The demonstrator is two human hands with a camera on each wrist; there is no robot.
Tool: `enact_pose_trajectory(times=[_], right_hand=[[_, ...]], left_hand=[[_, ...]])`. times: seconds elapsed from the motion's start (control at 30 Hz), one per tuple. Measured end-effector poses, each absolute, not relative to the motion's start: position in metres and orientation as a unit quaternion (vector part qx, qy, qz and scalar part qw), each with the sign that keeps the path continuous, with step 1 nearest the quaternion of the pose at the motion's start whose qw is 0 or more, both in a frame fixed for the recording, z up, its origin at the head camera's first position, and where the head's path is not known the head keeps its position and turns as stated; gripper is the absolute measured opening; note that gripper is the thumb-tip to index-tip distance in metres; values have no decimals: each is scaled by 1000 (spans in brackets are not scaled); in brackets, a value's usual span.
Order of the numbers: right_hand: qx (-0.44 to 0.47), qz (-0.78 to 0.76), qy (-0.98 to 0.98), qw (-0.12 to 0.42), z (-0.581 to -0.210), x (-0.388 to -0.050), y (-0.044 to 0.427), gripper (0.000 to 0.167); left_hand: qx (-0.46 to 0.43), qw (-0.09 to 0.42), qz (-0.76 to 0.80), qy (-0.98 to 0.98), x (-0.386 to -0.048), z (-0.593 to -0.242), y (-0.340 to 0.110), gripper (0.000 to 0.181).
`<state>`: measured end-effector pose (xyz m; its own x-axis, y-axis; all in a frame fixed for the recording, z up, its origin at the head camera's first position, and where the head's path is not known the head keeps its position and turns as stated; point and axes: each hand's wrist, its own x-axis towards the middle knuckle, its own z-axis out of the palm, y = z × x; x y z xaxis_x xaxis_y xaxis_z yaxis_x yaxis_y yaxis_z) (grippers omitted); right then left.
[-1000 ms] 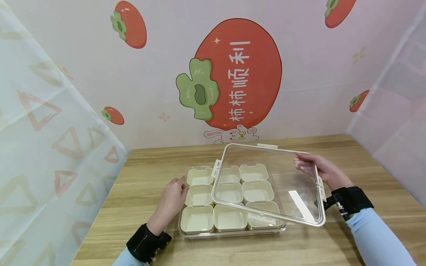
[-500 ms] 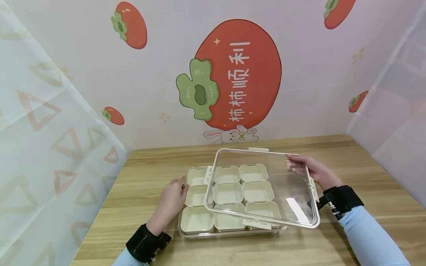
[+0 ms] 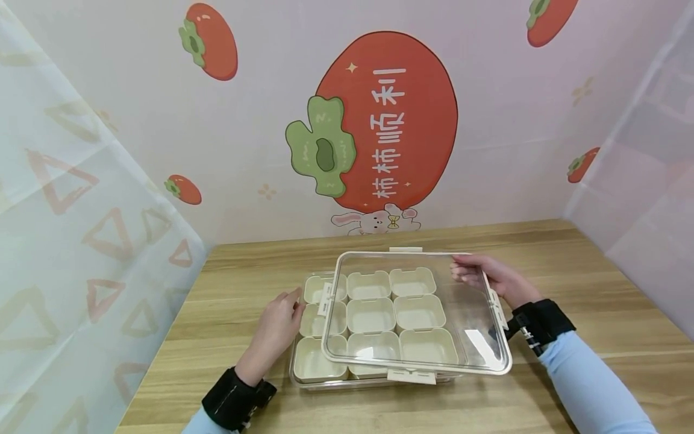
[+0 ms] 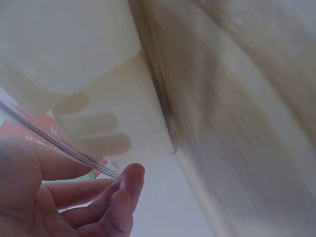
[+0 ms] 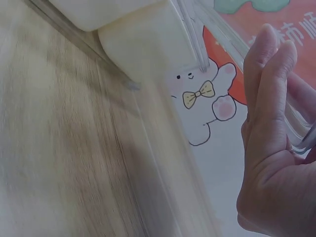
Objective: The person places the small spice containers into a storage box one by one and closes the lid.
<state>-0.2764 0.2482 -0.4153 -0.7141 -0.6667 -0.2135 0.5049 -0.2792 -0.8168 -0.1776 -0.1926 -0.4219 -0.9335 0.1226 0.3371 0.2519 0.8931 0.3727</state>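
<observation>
A clear plastic storage box lies on the table, filled with several cream-coloured small bins. At its left wall, my left hand pinches the clear rim; the left wrist view shows thumb and fingers on either side of it. My right hand grips the far right corner of a clear lid, which has a pale rim and clip latches. The lid hangs over the box, offset to the right and slightly tilted, covering most of the bins. In the right wrist view, curled fingers hold the lid's edge.
The wooden table ends at a backdrop printed with persimmons and a rabbit. Patterned cloth walls stand on the left and right. A white strip shows through the lid's right part.
My right hand has moved the lid leftward and slightly toward the front, so it covers more of the box. My left hand stays at the box's left side.
</observation>
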Motion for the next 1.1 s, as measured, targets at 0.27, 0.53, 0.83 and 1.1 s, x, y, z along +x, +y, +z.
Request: enact_pose_trajectory(times=[0.27,0.53,0.83,1.1], right_hand=[[-70,-781,496,372,-414,-277,234,50],[-68,-762,527,369,-414,-280,221,47],[-57,-745,559,360,-417,-285,211,44],[-72,-736,558,377,-413,-288,202,42]], left_hand=[[-91,166,-226,-955,-175,-423,-197,31],[-93,199,-213,-952,-170,-421,-208,30],[-93,193,-198,-956,-165,-421,-217,46],[-97,209,-171,-958,-158,-422,-230,48]])
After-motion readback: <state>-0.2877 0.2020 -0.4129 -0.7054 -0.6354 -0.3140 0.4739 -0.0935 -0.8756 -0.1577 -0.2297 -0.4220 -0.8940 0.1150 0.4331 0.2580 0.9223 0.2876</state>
